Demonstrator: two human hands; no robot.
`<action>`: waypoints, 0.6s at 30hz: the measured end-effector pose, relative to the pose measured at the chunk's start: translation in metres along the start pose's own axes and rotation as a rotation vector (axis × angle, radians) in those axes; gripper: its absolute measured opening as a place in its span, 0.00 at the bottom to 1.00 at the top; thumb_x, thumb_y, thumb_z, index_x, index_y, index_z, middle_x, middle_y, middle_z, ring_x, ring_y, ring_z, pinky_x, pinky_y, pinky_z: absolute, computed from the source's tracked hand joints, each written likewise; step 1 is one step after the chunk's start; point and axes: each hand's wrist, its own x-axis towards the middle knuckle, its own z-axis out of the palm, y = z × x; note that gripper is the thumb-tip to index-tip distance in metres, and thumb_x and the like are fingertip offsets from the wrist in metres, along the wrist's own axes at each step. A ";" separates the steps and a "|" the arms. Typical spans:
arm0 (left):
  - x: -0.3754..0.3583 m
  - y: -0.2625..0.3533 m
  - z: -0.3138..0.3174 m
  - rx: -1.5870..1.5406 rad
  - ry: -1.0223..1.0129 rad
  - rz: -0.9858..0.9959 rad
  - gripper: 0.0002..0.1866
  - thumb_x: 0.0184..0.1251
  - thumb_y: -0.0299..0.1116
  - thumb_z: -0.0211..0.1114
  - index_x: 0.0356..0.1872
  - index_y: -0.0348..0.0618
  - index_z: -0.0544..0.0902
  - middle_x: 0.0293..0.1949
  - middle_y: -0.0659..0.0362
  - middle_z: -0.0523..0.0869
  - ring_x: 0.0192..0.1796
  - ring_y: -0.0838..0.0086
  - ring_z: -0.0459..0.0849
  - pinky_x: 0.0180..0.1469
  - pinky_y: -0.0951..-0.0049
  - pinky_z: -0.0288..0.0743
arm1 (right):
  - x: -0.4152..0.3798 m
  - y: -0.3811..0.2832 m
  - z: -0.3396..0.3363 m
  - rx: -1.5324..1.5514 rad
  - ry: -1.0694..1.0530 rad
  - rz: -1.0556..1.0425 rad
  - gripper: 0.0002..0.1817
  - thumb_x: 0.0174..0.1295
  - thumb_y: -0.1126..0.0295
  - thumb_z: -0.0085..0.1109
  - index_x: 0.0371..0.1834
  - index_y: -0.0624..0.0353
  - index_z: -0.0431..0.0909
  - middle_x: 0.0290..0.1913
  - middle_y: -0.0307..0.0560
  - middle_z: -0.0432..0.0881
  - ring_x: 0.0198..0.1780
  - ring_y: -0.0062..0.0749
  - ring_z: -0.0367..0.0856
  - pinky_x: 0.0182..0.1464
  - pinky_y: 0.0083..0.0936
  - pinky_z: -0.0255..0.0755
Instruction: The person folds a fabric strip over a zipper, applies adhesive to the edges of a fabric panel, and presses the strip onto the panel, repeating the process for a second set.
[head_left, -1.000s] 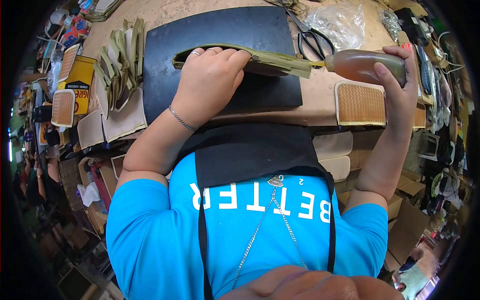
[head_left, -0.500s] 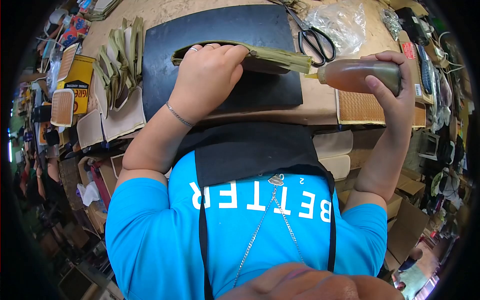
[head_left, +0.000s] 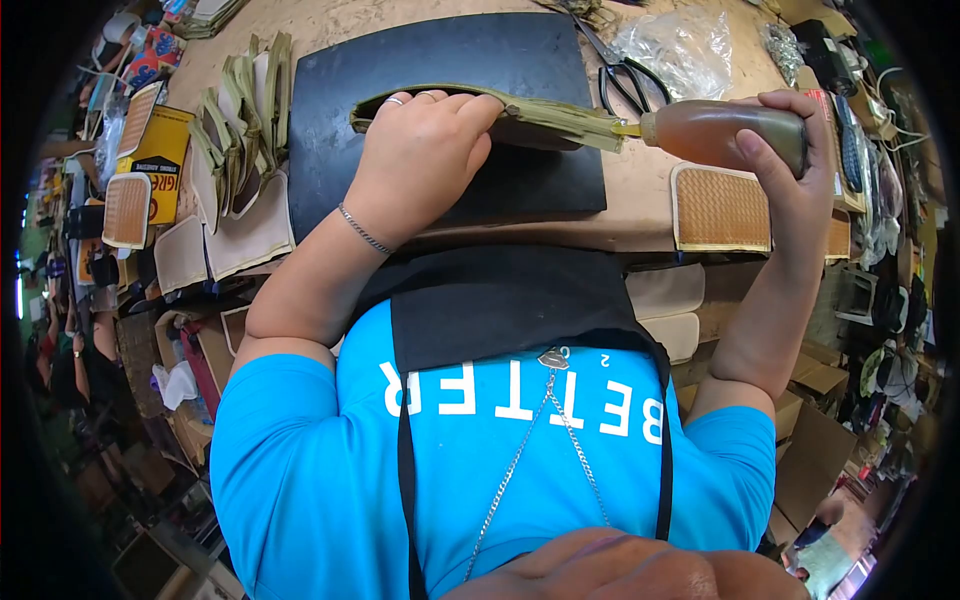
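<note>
My left hand [head_left: 425,150] is closed on an olive-green folded piece [head_left: 565,122] with layered edges, holding it over a black board [head_left: 440,50]. Its fingertips are hidden behind the piece. In my right hand [head_left: 795,150] is a squeeze bottle [head_left: 715,135] of amber-brown liquid, tipped on its side. The bottle's yellowish nozzle points left and is at the right end of the olive piece; whether it touches cannot be made out.
Black-handled scissors [head_left: 630,85] and a clear plastic bag [head_left: 680,50] lie behind the bottle. Similar olive folded pieces [head_left: 240,115] stand at the left, near a yellow tin [head_left: 165,145]. A brown woven-pattern panel [head_left: 720,208] lies at the table's front edge.
The squeeze bottle has shifted slightly right and up, its nozzle still by the piece's end. My left hand and the olive piece have moved a little to the right.
</note>
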 end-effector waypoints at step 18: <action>0.009 0.004 -0.033 -0.817 -0.292 -0.314 0.23 0.68 0.31 0.63 0.62 0.34 0.74 0.46 0.55 0.85 0.47 0.75 0.82 0.50 0.75 0.75 | -0.005 0.000 -0.001 0.412 0.332 -0.297 0.24 0.58 0.75 0.68 0.56 0.63 0.70 0.53 0.57 0.80 0.56 0.38 0.80 0.60 0.31 0.77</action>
